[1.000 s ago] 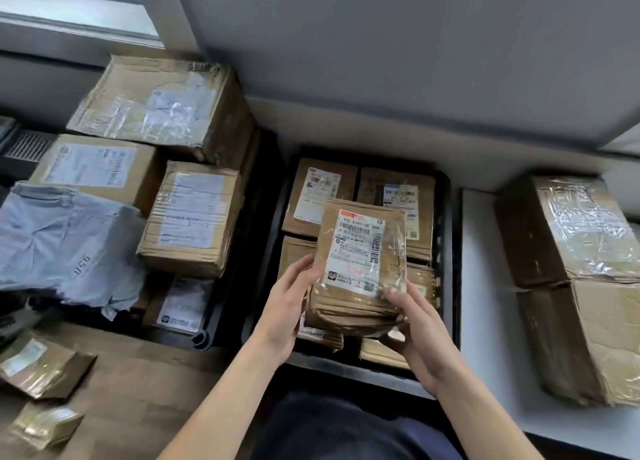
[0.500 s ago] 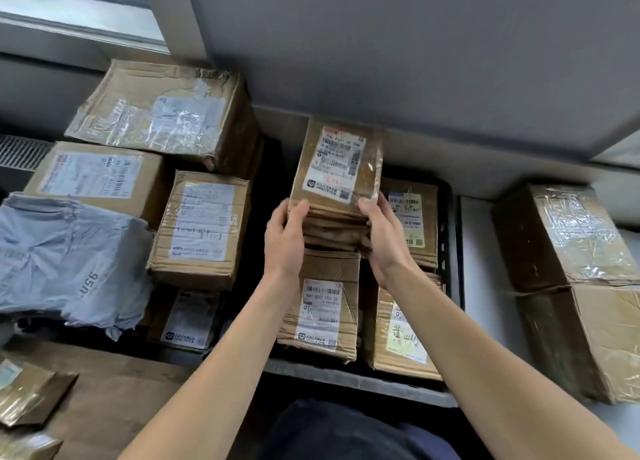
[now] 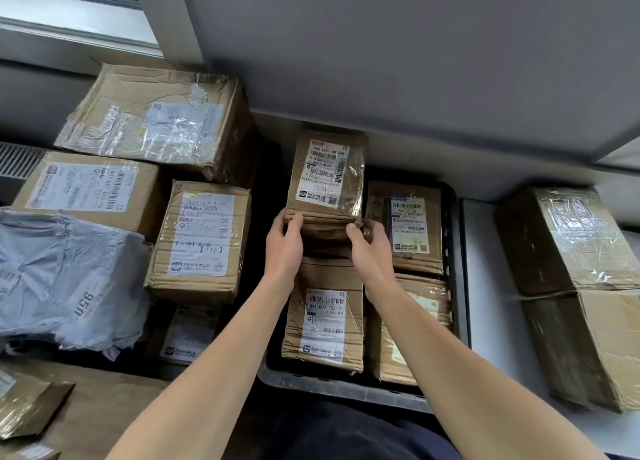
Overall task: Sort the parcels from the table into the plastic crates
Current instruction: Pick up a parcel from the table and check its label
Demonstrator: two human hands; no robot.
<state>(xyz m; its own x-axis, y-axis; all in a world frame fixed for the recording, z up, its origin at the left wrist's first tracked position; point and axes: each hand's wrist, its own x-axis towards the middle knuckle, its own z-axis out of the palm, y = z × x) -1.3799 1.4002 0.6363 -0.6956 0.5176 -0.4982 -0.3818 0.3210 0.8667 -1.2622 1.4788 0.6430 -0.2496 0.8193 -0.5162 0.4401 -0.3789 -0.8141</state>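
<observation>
Both hands are working at the far-left corner of the dark plastic crate (image 3: 454, 258), where the flat brown cardboard parcel with the white shipping label (image 3: 327, 182) is being set in. The left hand (image 3: 284, 251) is curling its fingers round the parcel's near left corner and the right hand (image 3: 372, 255) is pinching the near right corner, thumb on top. It is a firm two-handed hold, not yet let go. The parcel is tilting up toward the grey wall (image 3: 415, 61) behind. Whether its underside is already resting on anything I cannot tell, as the hands are covering that spot.

The sorting is looking well advanced but not finished. Three other brown labelled parcels (image 3: 325, 324) are lying in this crate, so this one is filling the last quarter of the top layer. To the left, larger taped cardboard boxes (image 3: 204, 238) and a grey plastic mailing bag (image 3: 65, 279) are heaped in what seems a second dark container, its walls mostly hidden.

Waiting on the brown table (image 3: 104, 414) at the lower left are small parcels wrapped in shiny film (image 3: 27, 404) — at least two are showing, partly cut off by the frame edge. Two big taped boxes (image 3: 568, 241) are standing on the white surface (image 3: 485, 286) to the right — sorted or not, I cannot judge.
</observation>
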